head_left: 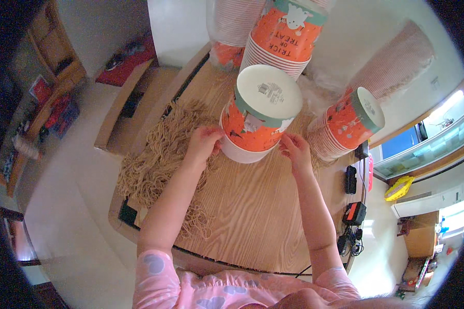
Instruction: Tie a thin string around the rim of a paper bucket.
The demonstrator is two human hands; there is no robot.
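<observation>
In front of me is an upside-down orange paper bucket (245,126) with a green band, small printed figures and a white base facing up. White rims show beneath it; how many buckets are nested there I cannot tell. My left hand (207,142) has its fingers curled against the lower left side. On the opposite side, my right hand (295,150) pinches near the lower right edge, its fingertips partly hidden. Close to my left forearm lies a heap of tan twisted paper cords (162,154), some of it under that arm.
Behind the bucket stands a tall inverted stack of similar buckets (283,38). Another leaning stack (345,123) is to the right, near a plastic-wrapped stack (394,62). Black adapters (354,213) and cables line the right edge of the wooden table (242,216).
</observation>
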